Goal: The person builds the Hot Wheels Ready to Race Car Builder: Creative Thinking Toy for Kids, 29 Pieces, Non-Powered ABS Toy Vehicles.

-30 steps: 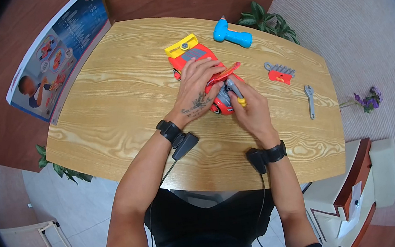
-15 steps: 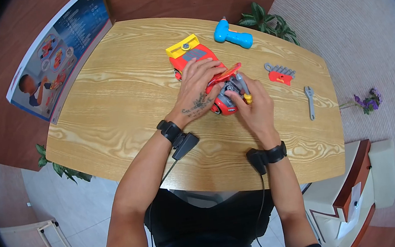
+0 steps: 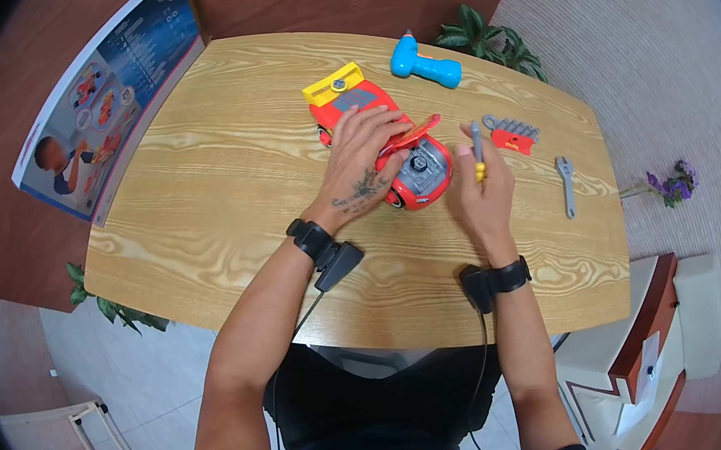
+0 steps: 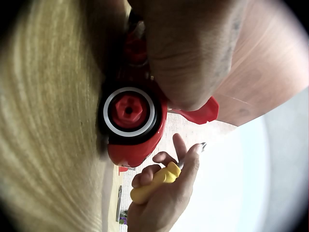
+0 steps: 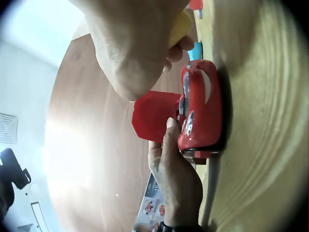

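Note:
A red toy car (image 3: 373,95) with a yellow rear wing stands on the table, its hood (image 3: 417,132) raised over a grey engine bay (image 3: 422,171). My left hand (image 3: 358,164) lies across the car and grips it, thumb beside the raised hood. Right of the car, my right hand (image 3: 489,192) holds a screwdriver (image 3: 476,143), grey shaft up, clear of the car. The left wrist view shows the car's wheel (image 4: 129,112) and the yellow handle (image 4: 150,187) in my right hand. In the right wrist view, my left thumb lies against the hood (image 5: 155,116).
A blue toy drill (image 3: 423,62) lies at the back. To the right are a red piece with grey screws (image 3: 512,136) and a grey wrench (image 3: 566,186). A picture box (image 3: 107,103) stands at the left edge; plants (image 3: 486,39) are behind the table.
My right hand has moved right, away from the engine bay, with the screwdriver, whose shaft now points up. My left hand and the car have stayed in place.

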A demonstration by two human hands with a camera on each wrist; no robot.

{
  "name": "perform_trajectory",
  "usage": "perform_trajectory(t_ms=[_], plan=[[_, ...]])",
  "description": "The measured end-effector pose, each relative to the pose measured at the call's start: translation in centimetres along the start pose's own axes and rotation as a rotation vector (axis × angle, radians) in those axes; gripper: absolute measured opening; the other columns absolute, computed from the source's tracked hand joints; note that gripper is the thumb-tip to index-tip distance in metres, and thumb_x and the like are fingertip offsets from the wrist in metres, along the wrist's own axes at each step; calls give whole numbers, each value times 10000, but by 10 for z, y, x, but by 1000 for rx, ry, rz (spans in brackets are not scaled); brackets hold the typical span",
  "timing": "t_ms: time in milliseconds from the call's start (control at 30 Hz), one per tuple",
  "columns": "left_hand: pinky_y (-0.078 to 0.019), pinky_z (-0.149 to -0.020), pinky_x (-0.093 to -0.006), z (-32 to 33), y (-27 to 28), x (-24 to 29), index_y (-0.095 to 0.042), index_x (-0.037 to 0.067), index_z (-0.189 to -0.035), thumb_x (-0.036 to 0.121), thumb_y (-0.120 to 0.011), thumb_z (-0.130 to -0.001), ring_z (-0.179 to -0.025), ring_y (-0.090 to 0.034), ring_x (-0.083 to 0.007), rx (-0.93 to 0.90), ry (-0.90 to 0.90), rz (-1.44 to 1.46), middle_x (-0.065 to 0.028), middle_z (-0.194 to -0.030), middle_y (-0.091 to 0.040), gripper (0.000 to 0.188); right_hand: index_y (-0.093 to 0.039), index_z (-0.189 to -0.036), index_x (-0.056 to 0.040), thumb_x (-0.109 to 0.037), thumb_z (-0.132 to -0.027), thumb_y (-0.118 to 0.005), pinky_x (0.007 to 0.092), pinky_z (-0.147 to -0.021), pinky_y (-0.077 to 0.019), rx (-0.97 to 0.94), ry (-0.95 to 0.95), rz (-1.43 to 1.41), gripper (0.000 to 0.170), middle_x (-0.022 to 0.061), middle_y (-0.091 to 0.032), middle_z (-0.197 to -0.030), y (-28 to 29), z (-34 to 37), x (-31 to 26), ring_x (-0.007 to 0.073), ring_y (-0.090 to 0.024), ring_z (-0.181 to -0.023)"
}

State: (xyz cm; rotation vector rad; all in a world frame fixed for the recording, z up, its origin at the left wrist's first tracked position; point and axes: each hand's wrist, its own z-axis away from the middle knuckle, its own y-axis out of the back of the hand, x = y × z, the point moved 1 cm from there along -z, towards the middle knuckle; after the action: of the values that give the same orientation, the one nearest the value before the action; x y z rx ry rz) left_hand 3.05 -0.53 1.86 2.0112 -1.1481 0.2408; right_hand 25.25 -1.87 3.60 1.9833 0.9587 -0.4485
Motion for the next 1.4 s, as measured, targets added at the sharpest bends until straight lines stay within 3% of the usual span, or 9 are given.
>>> perform_trajectory(t_ms=[33,67,367,567,800,900,1133,1200,1400], plan=[[-250,-1293,-546,0,0,0,-694,131,-1385,192,-773,-953,-1457,-504,-312,-3,-1,-8,-99,-1457,-648,443,-660,-1397,-24,-175,-1070,-620,433,-967,-539,72,5,-59,362,203,-732,-1185,1,0,8,360,-718,-1108],[-250,-1293,-546,0,-1,0,-694,131,-1385,192,-773,-953,-1457,-504,-312,-6,-3,-4,-99,-1457,-648,443,-639,-1353,-15,-168,-1092,-560,424,-989,-508,12,-226,-162,313,189,-714,-1186,4,1,13,340,-684,-1136],[-159,-1323,-558,1,0,6,-671,143,-1414,212,-795,-915,-1504,-459,-308,-21,22,-32,-90,-1482,-627,518,-588,-1193,-22,-114,-1071,-635,356,-891,-539,31,-273,-371,160,122,-723,-1083,-17,10,57,228,-701,-985],[-148,-1324,-570,3,0,3,-659,139,-1424,175,-777,-895,-1503,-455,-310,-27,30,1,-94,-1489,-616,544,-603,-1063,-44,-36,-1006,-711,324,-884,-551,-82,-69,-439,122,115,-780,-1114,-19,15,22,168,-726,-1024],[-145,-1324,-582,3,0,3,-641,136,-1437,175,-775,-882,-1502,-449,-316,-26,20,-25,-95,-1498,-600,572,-717,-1140,-26,-131,-1015,-737,360,-791,-579,-148,-2,-92,165,147,-784,-1001,-4,10,-17,265,-769,-875],[-141,-1327,-583,3,0,3,-639,135,-1438,161,-765,-880,-1501,-449,-313,-29,17,-43,-94,-1500,-598,572,-737,-1155,-35,-142,-1009,-746,363,-787,-581,-64,-107,-169,181,158,-781,-1008,-1,9,-11,286,-770,-876],[-139,-1331,-575,2,0,2,-639,131,-1435,127,-728,-879,-1501,-448,-310,-32,16,-47,-93,-1500,-598,563,-739,-1242,-34,-151,-1027,-729,330,-764,-579,-95,150,-194,246,141,-780,-951,-14,12,-12,209,-768,-842],[-139,-1331,-575,3,0,2,-639,127,-1433,128,-726,-879,-1503,-446,-310,-37,20,-48,-94,-1501,-597,561,-738,-1233,-28,-127,-1026,-721,321,-783,-575,-56,-105,-157,231,160,-771,-967,2,10,-21,208,-771,-872],[-141,-1332,-575,2,0,2,-638,116,-1428,144,-719,-889,-1504,-444,-312,-35,19,-49,-100,-1496,-601,546,-650,-1406,-39,-237,-1108,-552,331,-810,-558,-100,-127,-123,371,163,-756,-1060,4,9,-6,198,-741,-905]])
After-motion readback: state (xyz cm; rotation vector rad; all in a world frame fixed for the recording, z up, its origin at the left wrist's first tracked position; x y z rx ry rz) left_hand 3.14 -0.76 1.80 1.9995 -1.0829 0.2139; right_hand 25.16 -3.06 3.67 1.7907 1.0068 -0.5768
